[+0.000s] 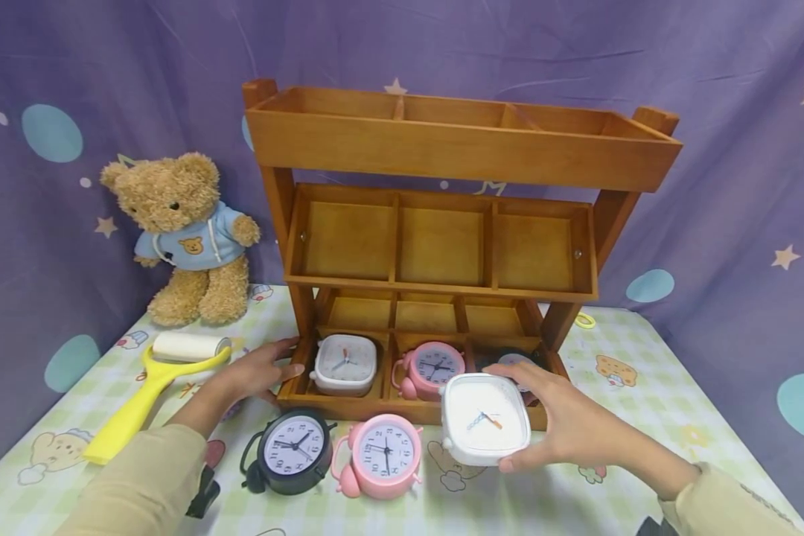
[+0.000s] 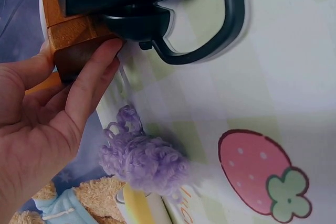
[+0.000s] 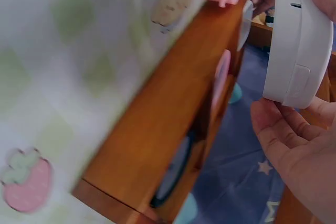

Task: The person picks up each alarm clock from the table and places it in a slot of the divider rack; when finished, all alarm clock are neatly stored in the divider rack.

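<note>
My right hand (image 1: 563, 420) holds a white square alarm clock (image 1: 485, 417) by its edges, thumb below and fingers above, in front of the wooden shelf rack (image 1: 462, 152). At the rack's lower left corner, my left hand (image 1: 257, 372) grips the wood between thumb and fingers; the left wrist view shows this corner (image 2: 79, 45) close up. In the bottom tier sit another white clock (image 1: 345, 362) at left, a pink clock (image 1: 435, 366) in the middle and a dark clock (image 1: 514, 359) at right, partly hidden behind the held clock and my right hand.
On the checked cloth before the rack stand a black twin-bell clock (image 1: 295, 452) and a pink one (image 1: 385, 455). Left lie a yellow-handled lint roller (image 1: 130, 409) and a fluffy purple thing (image 2: 144, 158). A teddy bear (image 1: 187, 238) is behind them.
</note>
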Available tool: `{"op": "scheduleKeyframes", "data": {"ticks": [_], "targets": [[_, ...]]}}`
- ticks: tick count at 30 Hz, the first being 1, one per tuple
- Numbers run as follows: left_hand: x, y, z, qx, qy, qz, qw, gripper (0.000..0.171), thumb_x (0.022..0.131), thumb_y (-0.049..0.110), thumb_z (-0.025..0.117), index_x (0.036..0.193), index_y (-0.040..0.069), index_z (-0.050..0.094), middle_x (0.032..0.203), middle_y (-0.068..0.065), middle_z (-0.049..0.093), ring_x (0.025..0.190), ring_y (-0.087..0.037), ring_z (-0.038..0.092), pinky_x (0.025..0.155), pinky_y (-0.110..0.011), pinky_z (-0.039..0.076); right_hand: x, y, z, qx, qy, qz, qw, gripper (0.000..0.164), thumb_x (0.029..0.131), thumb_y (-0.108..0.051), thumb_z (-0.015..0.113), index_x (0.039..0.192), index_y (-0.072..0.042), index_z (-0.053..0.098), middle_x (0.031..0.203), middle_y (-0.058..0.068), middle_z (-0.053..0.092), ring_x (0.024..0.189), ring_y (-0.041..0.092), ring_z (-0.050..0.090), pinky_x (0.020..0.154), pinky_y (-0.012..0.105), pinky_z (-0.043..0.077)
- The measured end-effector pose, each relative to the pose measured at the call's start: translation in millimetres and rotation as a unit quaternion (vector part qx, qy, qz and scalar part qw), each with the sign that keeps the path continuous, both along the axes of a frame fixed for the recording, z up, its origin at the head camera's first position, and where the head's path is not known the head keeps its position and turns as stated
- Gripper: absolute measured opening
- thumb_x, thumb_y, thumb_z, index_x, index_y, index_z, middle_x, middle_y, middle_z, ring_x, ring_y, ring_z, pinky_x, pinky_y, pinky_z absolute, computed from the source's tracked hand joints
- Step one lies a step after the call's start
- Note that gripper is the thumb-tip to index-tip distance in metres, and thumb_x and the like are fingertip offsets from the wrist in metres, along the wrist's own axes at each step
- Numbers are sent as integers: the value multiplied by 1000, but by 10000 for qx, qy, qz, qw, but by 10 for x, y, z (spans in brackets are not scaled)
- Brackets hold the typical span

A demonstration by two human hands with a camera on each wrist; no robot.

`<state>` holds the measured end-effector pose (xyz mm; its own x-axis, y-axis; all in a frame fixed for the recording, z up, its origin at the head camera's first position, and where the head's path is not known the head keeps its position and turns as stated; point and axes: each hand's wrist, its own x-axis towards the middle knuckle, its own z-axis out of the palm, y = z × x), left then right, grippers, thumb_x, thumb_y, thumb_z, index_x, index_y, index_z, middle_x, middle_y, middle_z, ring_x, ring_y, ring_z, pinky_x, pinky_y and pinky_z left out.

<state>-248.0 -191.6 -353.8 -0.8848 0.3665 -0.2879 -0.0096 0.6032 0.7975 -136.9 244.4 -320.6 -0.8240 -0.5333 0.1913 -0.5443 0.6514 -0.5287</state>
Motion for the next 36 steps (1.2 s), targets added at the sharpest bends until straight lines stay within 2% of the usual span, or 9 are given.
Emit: {"op": "scheduleKeyframes", "data": {"ticks": [2, 11, 19, 25, 36], "targets": [[-1, -3, -2, -2, -7, 2, 10000, 68, 105, 7, 52, 154, -17, 11, 155, -44, 16, 133, -60, 39, 72, -48, 64, -33, -8, 65, -39, 55, 43, 10000, 97, 67, -55, 92, 146, -15, 50, 132, -6, 58, 110, 15, 60, 87, 41, 59], [-5, -8, -21, 25, -54, 89, 9999, 68, 106, 8, 52, 155, -15, 12, 158, -41, 11, 135, -59, 36, 73, -49, 64, -199, -109, 393, 15, 455, -36, 9990, 99, 64, -54, 94, 145, -16, 51, 129, -10, 59, 106, 11, 60, 88, 40, 57], [-16, -3, -22, -10, -59, 90, 9999, 68, 106, 8, 52, 155, -15, 12, 156, -42, 15, 134, -59, 38, 72, -48, 64, -363, -280, 669, 52, 674, -19, 9977, 101, 63, -52, 95, 147, -17, 50, 128, -5, 61, 104, 15, 63, 85, 44, 58], [-15, -6, -22, -29, -35, 87, 10000, 68, 105, 7, 53, 155, -15, 12, 156, -43, 17, 133, -58, 41, 71, -47, 64, -485, -485, 845, 36, 968, -42, 9953, 103, 61, -45, 97, 147, -13, 51, 130, 0, 61, 113, 20, 59, 93, 49, 57], [10, -3, -28, -5, 45, 135, 9999, 67, 105, 8, 54, 154, -15, 15, 156, -43, 15, 131, -58, 42, 68, -45, 64, -774, -865, 1105, -163, 1414, -18, 9898, 106, 62, -42, 98, 149, -8, 47, 139, 8, 56, 120, 21, 54, 97, 44, 53]]}}
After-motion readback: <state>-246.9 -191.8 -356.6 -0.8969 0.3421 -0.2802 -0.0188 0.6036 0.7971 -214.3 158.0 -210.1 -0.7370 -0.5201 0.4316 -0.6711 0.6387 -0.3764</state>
